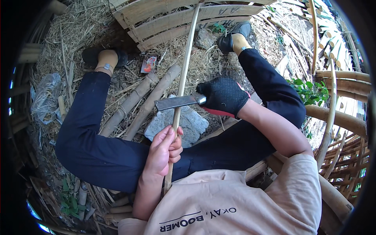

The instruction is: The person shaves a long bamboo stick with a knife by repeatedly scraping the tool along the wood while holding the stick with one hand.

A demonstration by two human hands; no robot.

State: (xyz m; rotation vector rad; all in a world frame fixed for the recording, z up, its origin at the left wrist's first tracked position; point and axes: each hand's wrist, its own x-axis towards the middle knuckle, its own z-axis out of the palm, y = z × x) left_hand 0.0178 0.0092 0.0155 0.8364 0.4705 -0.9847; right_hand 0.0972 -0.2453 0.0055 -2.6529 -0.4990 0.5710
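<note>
My bare left hand (163, 150) is wrapped round a long, thin bamboo strip (187, 58), near its lower end by my shirt. The strip runs up and away, tilted slightly right. In my right hand (225, 97), which wears a black and red work glove, is the handle of a broad-bladed knife (176, 102). Its flat metal blade lies across the strip just above my left hand. Below the blade, between my legs, sits a pale grey rock (188, 125). The glove hides most of the knife's handle.
Two bamboo poles (154, 102) lie left of the rock. A slatted panel (176, 19) stands at the far side. Clear plastic (47, 98) lies at left on straw-covered ground. Bamboo rails (337, 117) and cut poles (331, 45) are at right.
</note>
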